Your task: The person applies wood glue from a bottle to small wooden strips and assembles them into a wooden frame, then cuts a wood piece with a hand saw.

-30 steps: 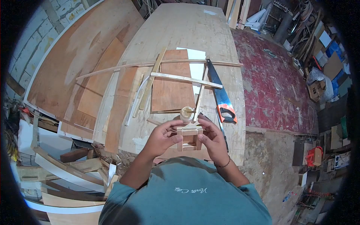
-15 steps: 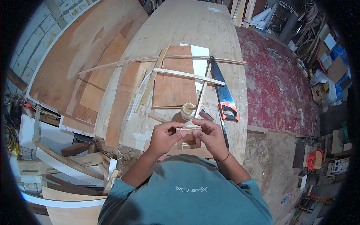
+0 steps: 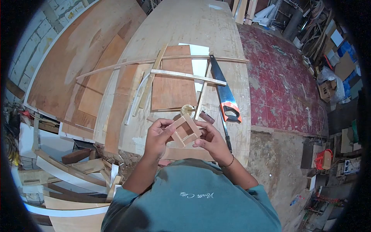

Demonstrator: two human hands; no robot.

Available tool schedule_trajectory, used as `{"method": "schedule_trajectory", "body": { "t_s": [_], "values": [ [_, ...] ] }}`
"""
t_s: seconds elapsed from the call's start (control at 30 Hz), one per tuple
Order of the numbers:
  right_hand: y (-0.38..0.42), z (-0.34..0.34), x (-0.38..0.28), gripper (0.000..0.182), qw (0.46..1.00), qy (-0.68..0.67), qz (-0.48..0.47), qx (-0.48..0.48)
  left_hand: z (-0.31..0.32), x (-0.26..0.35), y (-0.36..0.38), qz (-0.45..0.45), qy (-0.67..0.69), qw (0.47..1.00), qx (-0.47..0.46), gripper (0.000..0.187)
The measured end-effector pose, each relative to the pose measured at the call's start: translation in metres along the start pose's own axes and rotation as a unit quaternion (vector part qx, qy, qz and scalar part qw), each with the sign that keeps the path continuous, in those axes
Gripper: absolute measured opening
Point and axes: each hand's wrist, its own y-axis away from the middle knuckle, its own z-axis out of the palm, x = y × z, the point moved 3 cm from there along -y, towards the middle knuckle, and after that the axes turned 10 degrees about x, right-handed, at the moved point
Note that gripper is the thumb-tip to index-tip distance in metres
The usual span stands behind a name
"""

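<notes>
My left hand [image 3: 157,138] pinches the left side of a small wooden box [image 3: 192,125], its thumb on the near face. The fingers of my right hand [image 3: 215,142] close around the right side of the same box. It is made of pale wood strips around a square hollow, and is held tilted cornerwise above the near end of the workbench. Right behind it stands a jar [image 3: 187,108], partly hidden by the box's upper corner. To the right of the jar lies a small dark block [image 3: 207,117].
A handsaw [image 3: 224,91] with an orange and black handle lies on the right of the workbench [image 3: 185,23]. Thin wood strips [image 3: 189,76] cross a brown board [image 3: 174,92] and a white sheet [image 3: 200,52]. Large plywood panels [image 3: 73,54] lean at left; offcuts [image 3: 73,170] pile below.
Both hands have turned the box from squarely upright to a cornerwise tilt, its hollow now facing me. My view has shifted slightly, so the bench things appear a little further left and higher.
</notes>
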Motion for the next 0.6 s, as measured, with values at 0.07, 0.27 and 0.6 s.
{"method": "schedule_trajectory", "body": {
  "t_s": [0.07, 0.27, 0.6],
  "values": [
    [-0.002, -0.002, 0.001, 0.056, 1.000, -0.001, 0.002, 0.018, 0.004, -0.012, 0.001, -0.017, 0.030, 0.999, -0.003, 0.028],
    [-0.013, -0.022, -0.001, 0.045, 0.997, 0.037, 0.021, 0.063, 0.002, -0.040, 0.006, -0.107, -0.007, 0.993, -0.048, 0.037],
    [-0.036, 0.001, 0.022, 0.041, 0.995, 0.073, 0.054, 0.037, -0.034, -0.041, 0.002, -0.065, -0.057, 0.996, -0.004, 0.027]
  ]
}}
